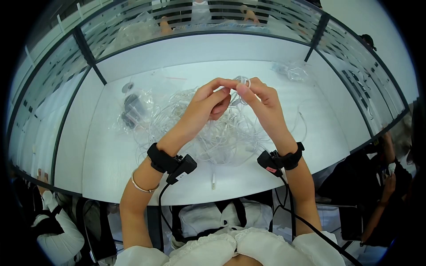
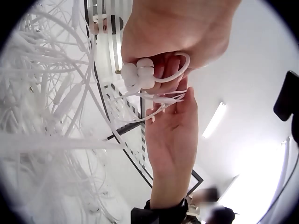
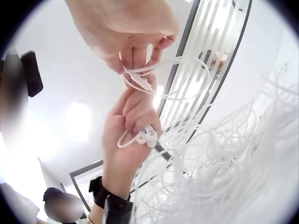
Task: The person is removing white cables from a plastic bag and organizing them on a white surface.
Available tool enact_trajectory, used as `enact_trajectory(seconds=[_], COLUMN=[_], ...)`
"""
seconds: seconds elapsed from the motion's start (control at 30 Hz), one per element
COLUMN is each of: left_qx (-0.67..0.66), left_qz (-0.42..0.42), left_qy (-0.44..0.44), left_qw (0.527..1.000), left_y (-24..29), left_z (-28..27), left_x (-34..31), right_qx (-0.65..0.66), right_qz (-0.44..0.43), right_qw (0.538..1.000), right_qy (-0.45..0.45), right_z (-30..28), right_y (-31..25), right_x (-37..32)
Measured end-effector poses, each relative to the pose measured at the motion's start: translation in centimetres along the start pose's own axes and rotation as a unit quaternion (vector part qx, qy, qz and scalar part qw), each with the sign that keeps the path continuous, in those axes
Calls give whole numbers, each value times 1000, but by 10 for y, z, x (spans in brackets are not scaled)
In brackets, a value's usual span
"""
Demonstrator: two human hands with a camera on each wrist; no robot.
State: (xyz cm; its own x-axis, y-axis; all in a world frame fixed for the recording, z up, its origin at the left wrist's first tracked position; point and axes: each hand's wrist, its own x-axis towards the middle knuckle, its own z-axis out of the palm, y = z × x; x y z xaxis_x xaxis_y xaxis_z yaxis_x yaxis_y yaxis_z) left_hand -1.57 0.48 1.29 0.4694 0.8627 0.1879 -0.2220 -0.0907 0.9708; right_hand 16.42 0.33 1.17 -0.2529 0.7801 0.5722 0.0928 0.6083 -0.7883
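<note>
While both hands are raised above the table (image 1: pixel 328 133), the left hand (image 1: pixel 208 99) has its fingers curled round 2 white earbuds (image 3: pixel 149 136), whose heads poke out of the fist. The right hand (image 1: pixel 262 95) pinches a looped white cable (image 3: pixel 209 77), thumb against fingers, where the 2 hands meet. To handle the loops well, I would keep that pinch firm but light, lay each turn beside the last, and spare the thin wire near the earbuds any sharp bend. Below lies a tangled pile of white cables (image 1: pixel 217 133); I cannot tell whether any strand joins it to the loops, so a slow, gentle draw seems wiser than a tug. Farther off, a clear plastic bag (image 1: pixel 293 71) lies well apart, unlikely to interfere.
</note>
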Motion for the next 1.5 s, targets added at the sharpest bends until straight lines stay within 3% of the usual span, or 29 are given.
enact_trajectory(seconds=[0.13,0.27,0.33,0.43,0.6,0.73,0.93,1.03,1.13,1.23,1.33,1.5], left_qx=[10,135,117,230,231,249,454,519,537,532,541,380], left_qz=[1,155,158,133,128,141,150,221,182,240,250,239], left_qy=[-10,58,92,123,120,129,217,215,211,237,231,218], left_qw=[1000,977,976,956,957,949,851,797,796,777,769,867], left_y=[2,-22,-22,-26,-27,-21,-10,-13,-15,-21,-25,-22], left_z=[-2,3,5,2,-4,0,6,3,-2,-4,-7,-2], left_x=[-1,9,11,10,10,7,2,3,3,5,5,6], right_qx=[-91,-181,-201,-226,-258,-347,-444,-489,-525,-518,-492,-404], right_qz=[-37,-110,-136,-137,-149,-185,-215,-217,-210,-191,-173,-153], right_qw=[994,977,969,964,954,918,868,843,823,833,853,902], right_qy=[42,35,38,25,37,52,61,64,59,41,25,9], right_z=[6,19,26,25,25,25,31,32,32,33,32,25], right_y=[4,6,4,2,6,3,0,-1,4,6,11,8], right_x=[-2,-5,-5,-4,-2,-1,-3,-3,-2,-4,-5,-4])
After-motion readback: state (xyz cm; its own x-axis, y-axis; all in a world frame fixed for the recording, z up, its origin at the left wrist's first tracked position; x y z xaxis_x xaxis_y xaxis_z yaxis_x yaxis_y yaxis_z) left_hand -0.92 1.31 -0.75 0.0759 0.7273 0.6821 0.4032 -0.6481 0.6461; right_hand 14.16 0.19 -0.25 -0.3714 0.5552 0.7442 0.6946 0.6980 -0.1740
